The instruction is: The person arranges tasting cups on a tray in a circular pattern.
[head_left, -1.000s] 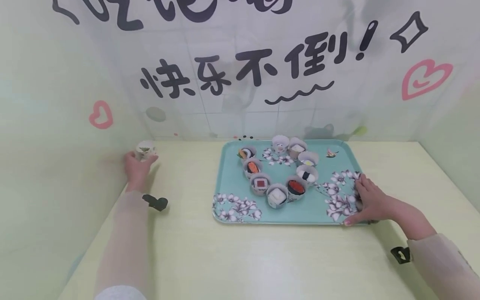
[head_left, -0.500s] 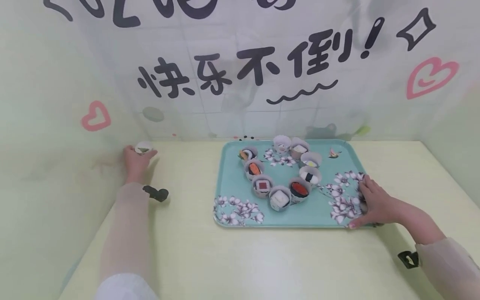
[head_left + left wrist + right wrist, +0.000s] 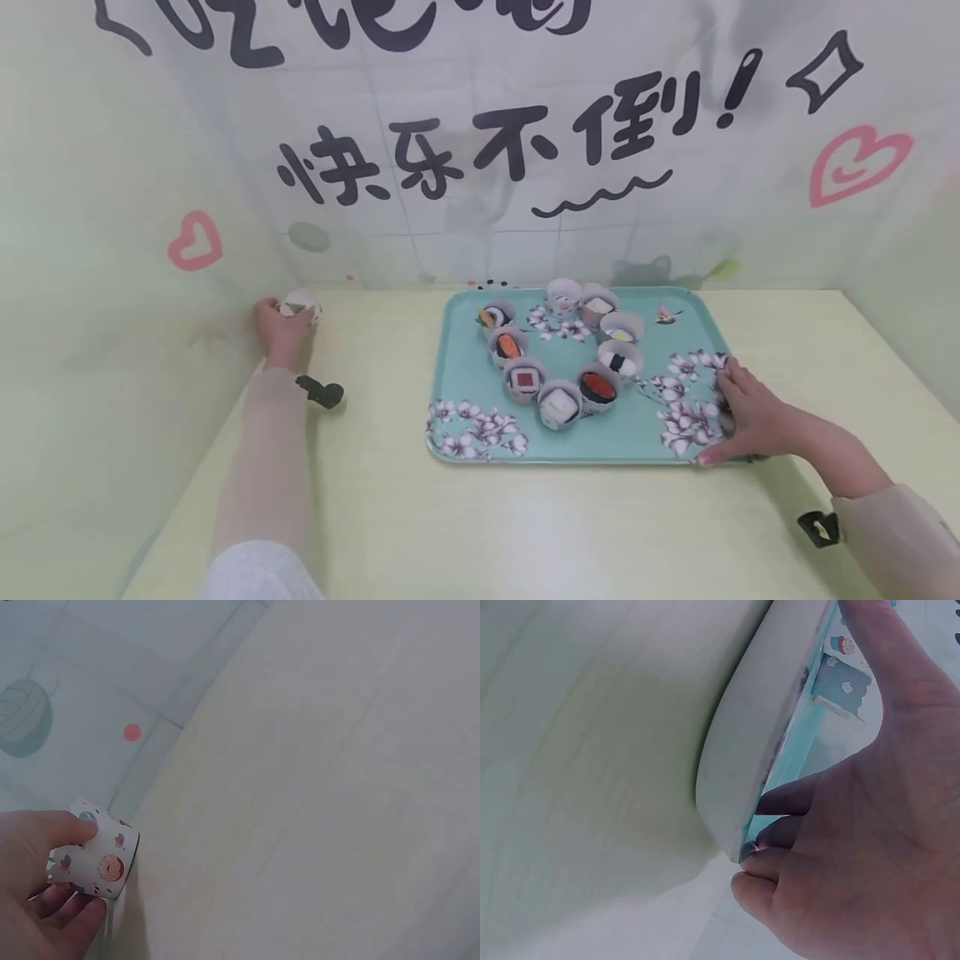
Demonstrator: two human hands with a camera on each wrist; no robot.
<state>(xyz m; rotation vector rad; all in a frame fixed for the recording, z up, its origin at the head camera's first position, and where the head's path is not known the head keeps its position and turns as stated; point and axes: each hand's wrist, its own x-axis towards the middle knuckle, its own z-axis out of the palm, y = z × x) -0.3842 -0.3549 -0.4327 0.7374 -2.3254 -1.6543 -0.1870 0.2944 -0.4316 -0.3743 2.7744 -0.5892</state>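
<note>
At the far left corner of the table, my left hand (image 3: 284, 333) holds a small white paper baking cup (image 3: 110, 859) printed with doughnuts and other motifs, thumb on one side and fingers on the other. Whether its base touches the table cannot be told. A green shape shows at the cup; its contents are unclear. My right hand (image 3: 761, 417) rests spread over the near right corner of a turquoise flowered tray (image 3: 465, 362), thumb at the front rim and fingers over the right rim. Several paper cups with sushi pieces, including a red-topped one (image 3: 597, 387), form a ring on the tray.
The pale wooden table (image 3: 525, 533) meets a left wall (image 3: 112, 375) right beside my left hand. A back wall (image 3: 420, 258) with dark lettering stands just behind the tray.
The paper cup in my left hand tilts briefly and shifts slightly to the right. My right hand stays at the tray corner, and the cups on the tray keep their places.
</note>
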